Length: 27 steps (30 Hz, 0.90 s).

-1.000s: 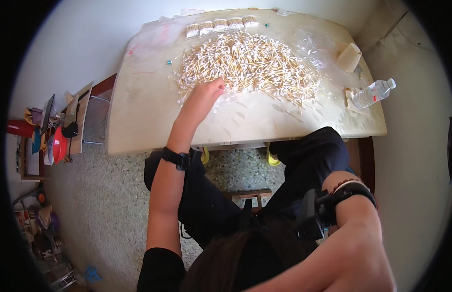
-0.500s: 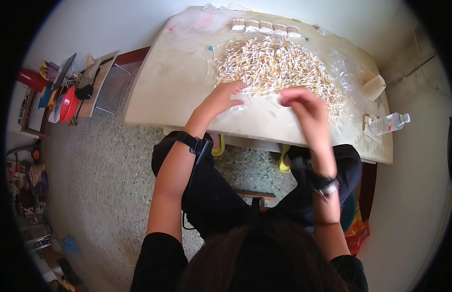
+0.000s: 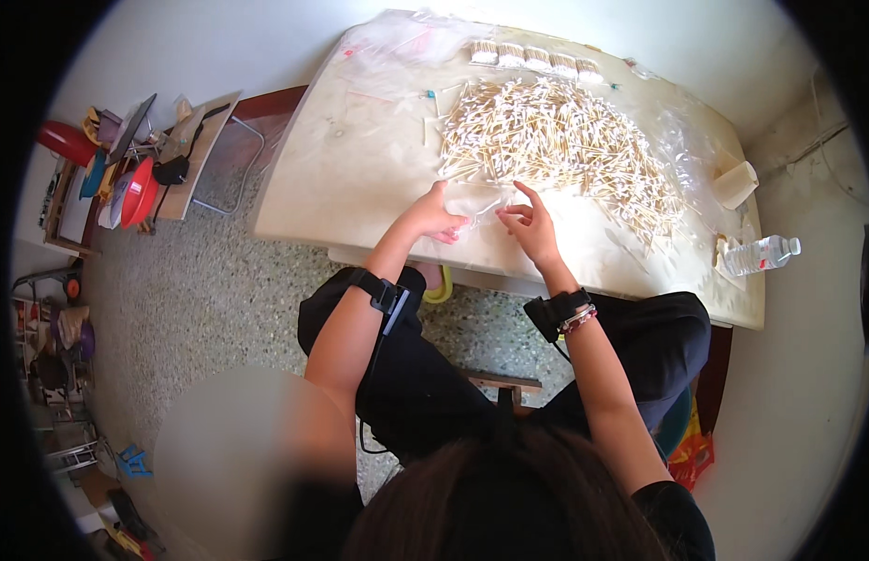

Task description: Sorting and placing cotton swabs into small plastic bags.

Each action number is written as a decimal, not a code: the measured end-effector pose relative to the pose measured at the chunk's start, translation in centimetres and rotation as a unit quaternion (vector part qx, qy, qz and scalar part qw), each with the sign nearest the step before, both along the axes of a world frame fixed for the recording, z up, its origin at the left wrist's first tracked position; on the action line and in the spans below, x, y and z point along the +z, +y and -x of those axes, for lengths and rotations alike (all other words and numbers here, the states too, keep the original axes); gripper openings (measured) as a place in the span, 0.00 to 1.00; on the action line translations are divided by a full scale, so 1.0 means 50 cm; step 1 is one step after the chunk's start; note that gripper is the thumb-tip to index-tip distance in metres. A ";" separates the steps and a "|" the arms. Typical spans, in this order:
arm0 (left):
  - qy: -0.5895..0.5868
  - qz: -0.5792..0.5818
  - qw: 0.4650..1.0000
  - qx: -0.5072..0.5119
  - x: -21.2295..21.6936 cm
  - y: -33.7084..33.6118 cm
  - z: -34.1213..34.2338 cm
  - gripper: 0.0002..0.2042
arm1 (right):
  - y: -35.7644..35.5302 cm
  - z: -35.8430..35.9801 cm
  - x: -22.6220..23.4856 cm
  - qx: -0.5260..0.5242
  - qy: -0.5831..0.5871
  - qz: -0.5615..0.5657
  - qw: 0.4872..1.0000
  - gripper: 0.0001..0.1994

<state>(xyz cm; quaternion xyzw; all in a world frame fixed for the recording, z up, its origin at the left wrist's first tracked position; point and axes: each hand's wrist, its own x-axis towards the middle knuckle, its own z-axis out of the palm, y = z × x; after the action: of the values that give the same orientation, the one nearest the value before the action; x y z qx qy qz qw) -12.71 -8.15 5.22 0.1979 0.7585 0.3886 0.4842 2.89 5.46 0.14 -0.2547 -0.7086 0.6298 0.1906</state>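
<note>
Left grip [image 3: 431, 217] is pinched on a clear bag [image 3: 478, 199], which sits between the two grips, probably so both can get at it. Right grip [image 3: 533, 229] is half open, index poking toward the swabs [image 3: 556, 136]; too small to tell if it's got any plastic. Swabs are piled on the counter [image 3: 322, 178] just beyond both grips, likely for short reaches, bundles [image 3: 537, 61] lined up farther out, clear of the fingers.

Heaped swabs [image 3: 551, 131] beside likely clear bag [image 3: 472, 203]
</note>
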 end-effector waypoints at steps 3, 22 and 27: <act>0.032 -0.075 0.995 -0.049 -0.011 -0.011 0.023 0.39 | -0.003 -0.001 0.005 -0.001 0.014 0.035 0.999 0.30; 0.402 -0.002 0.915 0.039 -0.064 -0.144 0.157 0.37 | 0.111 0.067 0.043 0.045 -0.092 -0.520 0.848 0.37; 0.457 0.102 0.882 0.053 -0.024 -0.121 0.146 0.37 | 0.184 0.129 0.055 0.158 -0.163 -0.690 0.687 0.35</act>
<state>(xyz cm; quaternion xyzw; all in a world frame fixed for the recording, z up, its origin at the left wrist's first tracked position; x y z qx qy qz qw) -20.02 -14.21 4.01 0.2630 0.9404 0.2005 0.0796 -3.56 14.68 2.90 -0.0342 -0.9928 -0.0679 0.0924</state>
